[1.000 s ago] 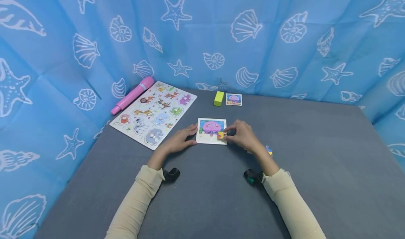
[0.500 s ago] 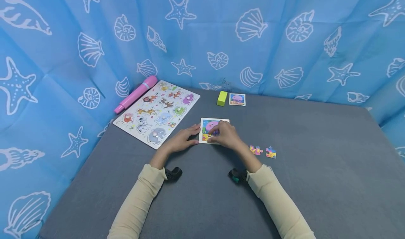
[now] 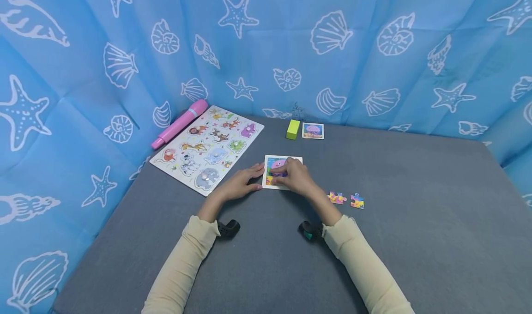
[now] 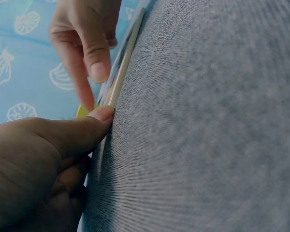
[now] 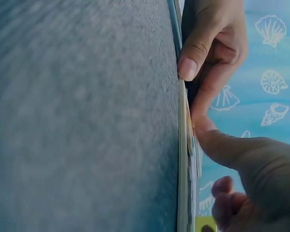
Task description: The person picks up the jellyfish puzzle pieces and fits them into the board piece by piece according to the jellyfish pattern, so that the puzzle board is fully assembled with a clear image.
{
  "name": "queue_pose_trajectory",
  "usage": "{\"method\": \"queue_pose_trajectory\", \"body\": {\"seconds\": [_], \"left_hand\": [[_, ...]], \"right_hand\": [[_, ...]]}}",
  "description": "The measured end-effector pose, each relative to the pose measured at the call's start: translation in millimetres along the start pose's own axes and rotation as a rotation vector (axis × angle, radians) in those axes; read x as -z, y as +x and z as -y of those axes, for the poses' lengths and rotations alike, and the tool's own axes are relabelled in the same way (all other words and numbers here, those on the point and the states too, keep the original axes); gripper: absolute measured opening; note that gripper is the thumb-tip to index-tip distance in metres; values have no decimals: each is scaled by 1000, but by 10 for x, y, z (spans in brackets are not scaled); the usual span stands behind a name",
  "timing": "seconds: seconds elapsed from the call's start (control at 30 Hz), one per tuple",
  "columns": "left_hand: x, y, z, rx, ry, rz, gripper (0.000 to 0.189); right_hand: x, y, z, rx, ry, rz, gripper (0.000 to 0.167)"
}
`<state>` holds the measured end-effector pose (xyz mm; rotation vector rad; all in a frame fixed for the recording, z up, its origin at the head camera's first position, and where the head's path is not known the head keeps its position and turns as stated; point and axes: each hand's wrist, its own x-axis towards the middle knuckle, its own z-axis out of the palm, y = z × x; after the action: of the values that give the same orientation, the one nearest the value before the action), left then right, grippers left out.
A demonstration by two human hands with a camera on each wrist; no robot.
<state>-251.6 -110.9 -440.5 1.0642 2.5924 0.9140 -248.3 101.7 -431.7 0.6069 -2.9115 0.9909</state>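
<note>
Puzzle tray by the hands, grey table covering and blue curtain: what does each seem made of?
Puzzle tray: probably wood or fibreboard, matte; its edge is pale and straight. Grey table covering: likely matte woven fabric, with fine threadlike ridges. Blue curtain: thin cloth or plastic, perhaps slightly glossy; soft folds fit either.

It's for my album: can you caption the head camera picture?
Left hand touches a small puzzle, right hand is over it, two loose pieces lie nearby.

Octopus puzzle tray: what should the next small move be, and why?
Probably a gentle press by the right hand on the yellow piece at the lower left of the puzzle tray. That hand is already there, whether the piece sits flat is unclear, and the left hand touches the tray's left edge, perhaps steadying it.
</note>
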Motion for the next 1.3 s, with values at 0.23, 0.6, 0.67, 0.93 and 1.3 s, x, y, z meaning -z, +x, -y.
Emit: {"method": "queue_pose_trajectory", "body": {"seconds": [0.23,0.6,0.67,0.93,1.3], "left_hand": [[0,21,-24,3,-2,9,57],[5,25,-48,-4,2,2,57],[11,20,-56,-2,2,-5,57],[-15,18,-31,-15,23,-23,57],[-14,-1,-32,15,20,1,58]], "right_hand": [[8,14,37,-78,-42,4,26],[45,-7,102,-89,-243,32,30],[53,-4,110,-76,-270,23,30],[40,19,65,-90,-263,40,32],[215,-180,-180,-82,-63,-27,32]]}}
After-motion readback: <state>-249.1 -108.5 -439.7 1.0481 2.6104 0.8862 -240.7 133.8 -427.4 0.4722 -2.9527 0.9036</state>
